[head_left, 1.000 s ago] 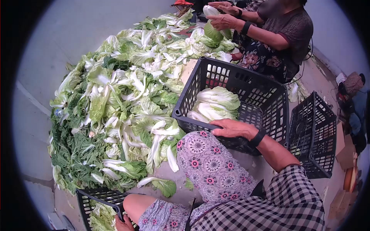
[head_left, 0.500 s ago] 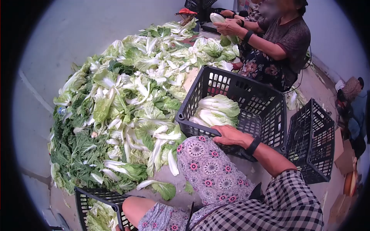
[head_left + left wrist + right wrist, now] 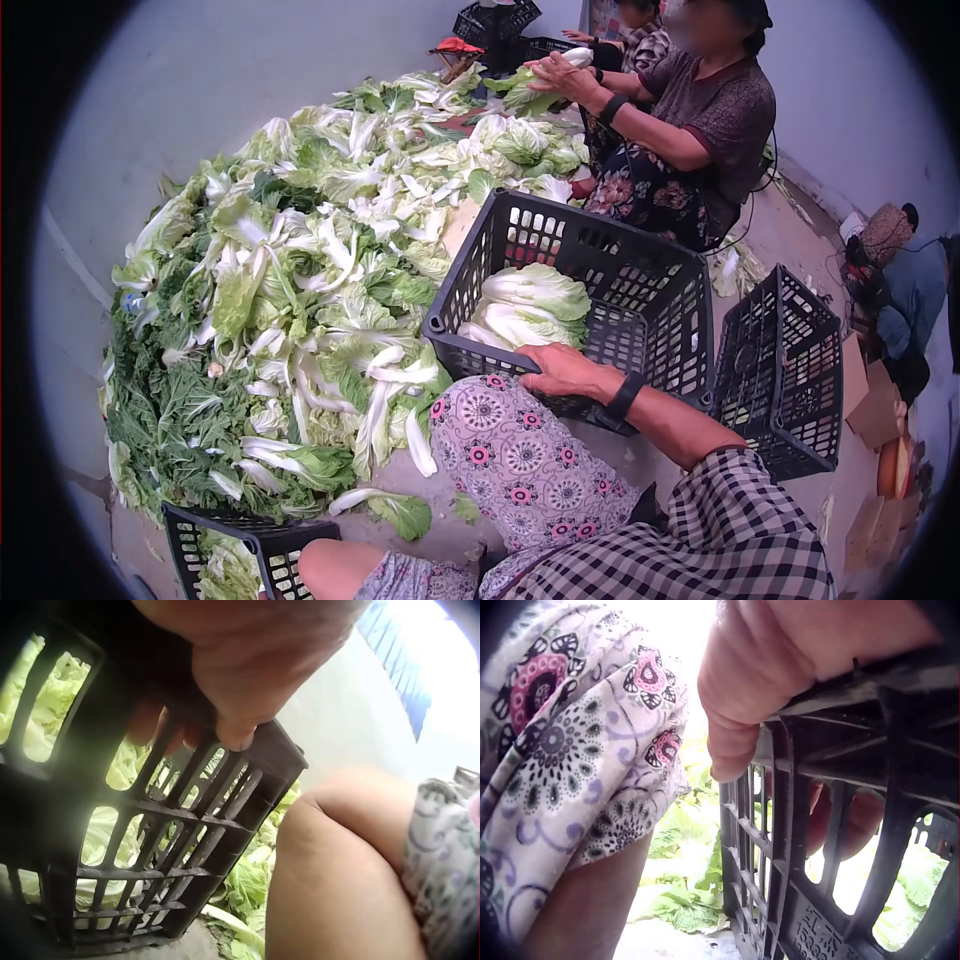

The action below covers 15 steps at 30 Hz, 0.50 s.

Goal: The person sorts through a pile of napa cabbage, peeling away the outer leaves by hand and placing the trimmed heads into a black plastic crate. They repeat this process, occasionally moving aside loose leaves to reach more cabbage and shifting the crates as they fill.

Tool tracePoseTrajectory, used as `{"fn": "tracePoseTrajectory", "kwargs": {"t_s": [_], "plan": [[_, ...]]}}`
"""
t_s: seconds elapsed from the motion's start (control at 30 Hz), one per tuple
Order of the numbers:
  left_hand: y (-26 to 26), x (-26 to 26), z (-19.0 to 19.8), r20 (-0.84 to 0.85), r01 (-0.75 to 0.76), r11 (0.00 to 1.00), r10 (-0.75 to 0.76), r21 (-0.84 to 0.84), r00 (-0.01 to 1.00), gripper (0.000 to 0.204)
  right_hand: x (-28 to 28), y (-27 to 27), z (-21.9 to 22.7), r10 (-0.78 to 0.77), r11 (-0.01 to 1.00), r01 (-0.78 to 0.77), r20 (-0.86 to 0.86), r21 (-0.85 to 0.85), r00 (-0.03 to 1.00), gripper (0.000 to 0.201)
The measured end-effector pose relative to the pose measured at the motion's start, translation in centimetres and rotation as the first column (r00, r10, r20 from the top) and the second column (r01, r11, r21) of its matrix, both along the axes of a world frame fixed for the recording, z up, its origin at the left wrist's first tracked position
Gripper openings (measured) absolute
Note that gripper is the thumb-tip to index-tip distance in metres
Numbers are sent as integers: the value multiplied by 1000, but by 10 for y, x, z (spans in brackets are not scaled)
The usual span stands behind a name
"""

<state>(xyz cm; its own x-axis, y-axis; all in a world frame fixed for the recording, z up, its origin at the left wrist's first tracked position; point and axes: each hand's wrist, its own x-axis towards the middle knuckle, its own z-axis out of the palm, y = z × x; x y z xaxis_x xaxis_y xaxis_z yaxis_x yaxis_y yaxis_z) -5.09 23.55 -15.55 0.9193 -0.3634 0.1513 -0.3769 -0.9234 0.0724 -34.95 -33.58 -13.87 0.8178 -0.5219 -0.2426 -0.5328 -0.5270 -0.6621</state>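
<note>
1. The right hand (image 3: 562, 370) grips the near rim of the big black crate (image 3: 640, 300), fingers curled over the edge and showing through the mesh in the right wrist view; a second ago it lay flatter on that rim, so the hold has tightened.
2. The crate sits just beside the patterned knee (image 3: 500, 440), with trimmed cabbages (image 3: 530, 305) inside, and seems drawn slightly nearer.
3. The left hand (image 3: 225, 682) holds the rim of the small crate (image 3: 240, 550) at the lower left, thumb outside, fingers tucked within.
4. Both crates look ready to be pulled or lifted.
5. The leaf pile (image 3: 280, 290) lies alongside.
</note>
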Motion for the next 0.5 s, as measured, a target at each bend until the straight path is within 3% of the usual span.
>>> {"fn": "tracePoseTrajectory", "kwargs": {"t_s": [0.03, 0.07, 0.27, 0.3, 0.37, 0.5], "plan": [[0, 7, -5, 31, 32, 999, -32, 6, 999, 39, 1, -1, -1, 6, 1000, -5, 7, -16, 1000, 45], [1, 11, -10, 43, -29, 994, 24, 103, 999, 38, 1, -1, -2, 10, 1000, -10, 10, -30, 1000, 44], [-8, 6, 3, -167, -55, 996, 66, 69, 984, 44, 0, 1, 0, -2, 999, 3, 12, -47, 1000, 42], [-20, -4, 22, -327, -132, 987, 94, -96, 940, 45, 0, 1, -1, -5, 998, 5, 10, -63, 1000, 42], [-40, -23, 70, -626, -340, 870, 46, -358, 778, 49, -1, 3, -2, -32, 995, 35, 34, -93, 999, 38], [60, 63, 45, -556, -90, 966, -62, -243, 829, 55, -1, 4, -6, -63, 991, 66, 35, -117, 997, 36]]}}
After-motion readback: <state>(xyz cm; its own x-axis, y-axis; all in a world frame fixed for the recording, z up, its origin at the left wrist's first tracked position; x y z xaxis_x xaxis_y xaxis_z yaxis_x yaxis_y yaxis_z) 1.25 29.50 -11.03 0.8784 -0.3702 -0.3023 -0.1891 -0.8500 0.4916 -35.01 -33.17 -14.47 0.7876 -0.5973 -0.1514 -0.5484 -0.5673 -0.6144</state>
